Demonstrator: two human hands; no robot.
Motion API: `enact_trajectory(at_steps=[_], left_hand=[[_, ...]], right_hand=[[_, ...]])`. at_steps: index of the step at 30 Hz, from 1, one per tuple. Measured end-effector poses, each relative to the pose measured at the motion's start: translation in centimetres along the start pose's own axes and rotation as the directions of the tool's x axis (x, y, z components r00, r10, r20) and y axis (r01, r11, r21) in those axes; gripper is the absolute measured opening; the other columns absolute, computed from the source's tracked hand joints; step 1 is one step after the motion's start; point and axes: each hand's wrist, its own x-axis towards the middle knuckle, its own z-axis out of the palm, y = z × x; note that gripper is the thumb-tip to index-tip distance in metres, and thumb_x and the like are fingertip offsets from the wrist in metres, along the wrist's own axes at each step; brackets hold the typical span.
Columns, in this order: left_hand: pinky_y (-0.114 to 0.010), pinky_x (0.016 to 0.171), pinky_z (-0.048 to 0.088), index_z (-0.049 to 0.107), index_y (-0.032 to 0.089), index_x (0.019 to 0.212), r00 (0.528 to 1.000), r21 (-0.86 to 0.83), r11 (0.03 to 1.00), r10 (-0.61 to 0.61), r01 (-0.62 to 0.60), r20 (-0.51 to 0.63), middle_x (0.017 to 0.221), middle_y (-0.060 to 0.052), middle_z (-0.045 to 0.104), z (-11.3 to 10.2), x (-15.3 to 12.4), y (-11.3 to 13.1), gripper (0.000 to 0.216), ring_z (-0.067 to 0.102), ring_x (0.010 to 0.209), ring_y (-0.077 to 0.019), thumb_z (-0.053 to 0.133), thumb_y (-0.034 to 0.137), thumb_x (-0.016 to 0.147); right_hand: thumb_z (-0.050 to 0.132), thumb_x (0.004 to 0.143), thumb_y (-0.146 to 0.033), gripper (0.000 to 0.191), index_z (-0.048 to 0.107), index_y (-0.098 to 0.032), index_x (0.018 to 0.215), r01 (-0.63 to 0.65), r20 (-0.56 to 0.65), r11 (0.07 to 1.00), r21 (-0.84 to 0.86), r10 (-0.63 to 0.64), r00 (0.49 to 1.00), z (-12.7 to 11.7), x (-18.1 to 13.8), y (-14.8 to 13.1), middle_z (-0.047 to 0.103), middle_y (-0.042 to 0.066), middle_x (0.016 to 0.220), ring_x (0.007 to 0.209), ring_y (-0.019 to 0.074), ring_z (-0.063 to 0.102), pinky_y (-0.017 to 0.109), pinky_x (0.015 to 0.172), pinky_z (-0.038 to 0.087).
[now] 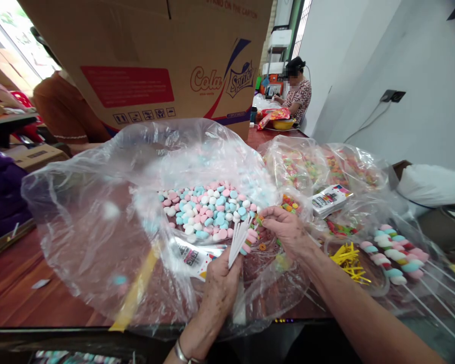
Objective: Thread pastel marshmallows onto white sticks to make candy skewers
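My left hand (220,285) is closed around a bundle of thin white sticks (238,241) that fan upward. Just right of the bundle, pink and blue marshmallows with green candy (249,242) line up, apparently threaded on one stick. My right hand (288,231) pinches a small gummy candy (260,221) above that row. Behind both hands, a heap of pink, blue and white marshmallows (212,210) lies in a large clear plastic bag (87,217). Printed packets (193,258) lie beside my left hand.
Finished marshmallow skewers (396,255) and a tub of yellow twist ties (349,263) lie right. Bags of gummies (307,164) and a label stack (331,198) sit behind them. A tall carton (147,45) stands at the back. Another person (299,93) sits farther off.
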Motion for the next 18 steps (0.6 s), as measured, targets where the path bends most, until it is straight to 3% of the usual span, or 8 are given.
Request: enact_trajectory(at_steps=[3, 5, 8, 10, 14, 18], left_hand=[[-0.025, 0.067, 0.044, 0.075, 0.02, 0.105, 1.0, 0.0, 1.0, 0.005, -0.005, 0.003, 0.076, 0.002, 0.069, 0.0, 0.1, 0.0, 0.029, 0.058, 0.072, -0.0193, 0.053, 0.032, 0.089], [-0.025, 0.069, 0.045, 0.075, 0.02, 0.105, 1.0, -0.018, 1.0, 0.015, -0.015, -0.005, 0.075, 0.002, 0.069, 0.0, 0.2, 0.1, 0.03, 0.058, 0.073, -0.0195, 0.053, 0.032, 0.089], [-0.026, 0.069, 0.046, 0.075, 0.018, 0.102, 1.0, -0.044, 0.999, 0.012, -0.013, -0.02, 0.07, 0.001, 0.067, -0.1, 0.1, 0.3, 0.029, 0.059, 0.072, -0.0202, 0.054, 0.032, 0.088], [-0.026, 0.068, 0.046, 0.076, 0.018, 0.1, 0.999, -0.061, 0.998, 0.001, -0.003, -0.035, 0.068, 0.001, 0.067, -0.1, 0.1, 0.3, 0.029, 0.059, 0.071, -0.0206, 0.055, 0.032, 0.087], [-0.026, 0.065, 0.045, 0.076, 0.017, 0.097, 0.999, -0.068, 0.998, -0.009, 0.006, -0.046, 0.067, 0.001, 0.066, -0.1, 0.1, 0.1, 0.028, 0.057, 0.068, -0.0201, 0.055, 0.033, 0.086], [-0.026, 0.062, 0.044, 0.075, 0.017, 0.089, 0.999, -0.055, 0.999, -0.004, 0.001, -0.05, 0.062, 0.001, 0.063, 0.0, 0.1, -0.4, 0.027, 0.054, 0.063, -0.0192, 0.055, 0.034, 0.087]], right_hand=[[0.066, 0.07, -0.029, 0.017, 0.066, -0.018, 0.083, 0.041, 0.019, 0.997, -0.062, -0.04, 0.999, -0.2, -0.1, -0.1, 0.067, -0.002, 0.069, 0.062, 0.0133, 0.06, 0.025, 0.061, 0.047], [0.063, 0.074, -0.025, 0.014, 0.069, -0.018, 0.085, 0.135, 0.045, 0.968, -0.21, -0.128, 0.991, -0.3, -0.3, -0.1, 0.07, 0.0, 0.076, 0.07, 0.015, 0.063, 0.027, 0.067, 0.048], [0.051, 0.086, -0.022, 0.023, 0.069, -0.02, 0.099, 0.345, 0.144, 0.785, -0.514, -0.318, 0.937, -0.2, -0.9, 0.1, 0.073, 0.002, 0.091, 0.083, 0.0174, 0.066, 0.029, 0.077, 0.05], [0.044, 0.091, -0.021, 0.029, 0.067, -0.02, 0.108, 0.439, 0.198, 0.643, -0.628, -0.413, 0.889, 0.0, -1.3, 0.5, 0.073, 0.005, 0.097, 0.087, 0.0184, 0.067, 0.031, 0.08, 0.051], [0.041, 0.094, -0.02, 0.03, 0.063, -0.018, 0.115, 0.573, 0.293, 0.483, -0.662, -0.537, 0.791, 0.2, -1.7, 1.2, 0.073, 0.008, 0.102, 0.09, 0.019, 0.068, 0.031, 0.081, 0.053], [0.04, 0.095, -0.016, 0.03, 0.062, -0.017, 0.116, 0.654, 0.424, 0.368, -0.66, -0.536, 0.73, 0.1, -1.6, 1.0, 0.072, 0.009, 0.1, 0.091, 0.019, 0.067, 0.032, 0.082, 0.054]])
